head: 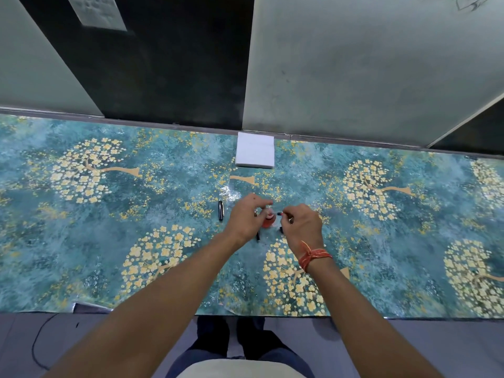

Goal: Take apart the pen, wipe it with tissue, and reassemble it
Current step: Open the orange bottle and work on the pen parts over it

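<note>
My left hand point(246, 216) is closed around a crumpled pinkish tissue point(268, 219) held just above the table. My right hand point(302, 223) pinches a thin dark pen part point(280, 213), its tip pointing left at the tissue. A black pen cap with a silver clip point(220, 210) lies on the table left of my left hand. Another dark pen piece point(258, 235) shows below my left hand, partly hidden by it. A small black piece point(281, 229) lies under my right hand's fingers.
A white stack of tissues point(255, 153) sits at the table's back edge, against the wall. The table carries a teal cloth with yellow tree patterns point(109, 214). An orange thread band circles my right wrist point(313, 256).
</note>
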